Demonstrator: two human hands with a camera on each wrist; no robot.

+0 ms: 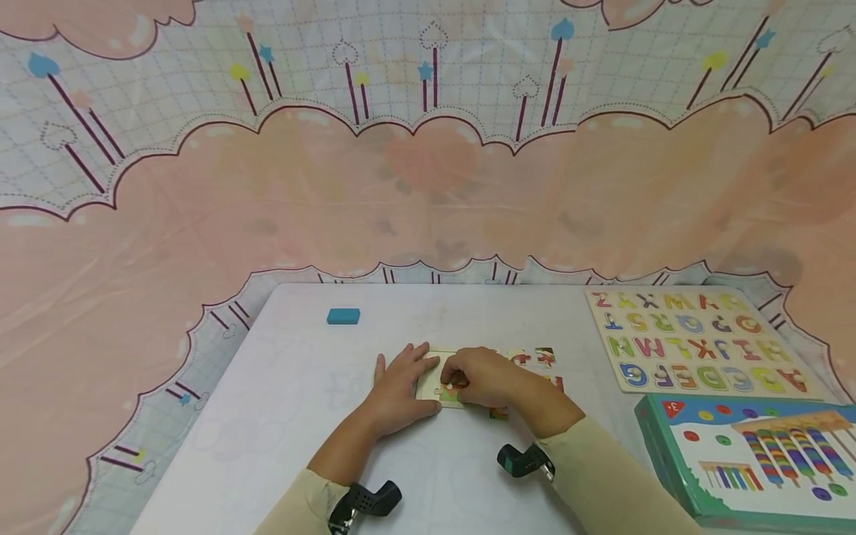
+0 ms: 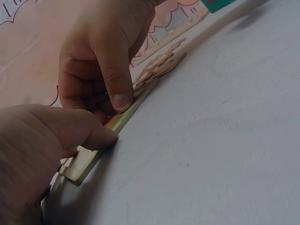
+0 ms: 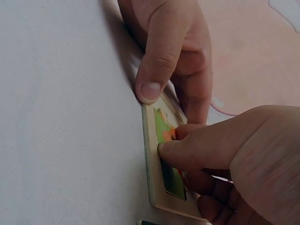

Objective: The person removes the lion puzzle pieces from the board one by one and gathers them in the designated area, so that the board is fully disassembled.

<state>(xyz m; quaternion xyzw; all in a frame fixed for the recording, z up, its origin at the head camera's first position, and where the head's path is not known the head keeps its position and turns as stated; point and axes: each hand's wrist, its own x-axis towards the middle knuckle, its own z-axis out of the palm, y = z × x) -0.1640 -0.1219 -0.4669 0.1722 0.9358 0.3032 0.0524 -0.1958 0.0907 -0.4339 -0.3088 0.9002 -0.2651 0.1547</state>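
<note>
A small pale wooden puzzle board (image 1: 431, 377) lies on the white table. My left hand (image 1: 401, 390) grips its left end, thumb at the near edge and fingers reaching to the far edge. Over the board, my right hand (image 1: 491, 375) has its fingers curled and pinches a green and orange puzzle piece (image 3: 161, 124) between thumb and fingers. The piece lies within the board's raised rim (image 3: 149, 168). In the head view my right hand hides much of the board. Loose picture pieces (image 1: 545, 357) lie to its right, partly behind my right hand and forearm.
A blue block (image 1: 343, 316) lies at the back left of the table. At the right is an alphabet board (image 1: 649, 334) with colourful letters, and nearer stands a green-edged box (image 1: 709, 446) with pictures of coloured beads. A patterned cloth (image 1: 321, 200) hangs behind the table.
</note>
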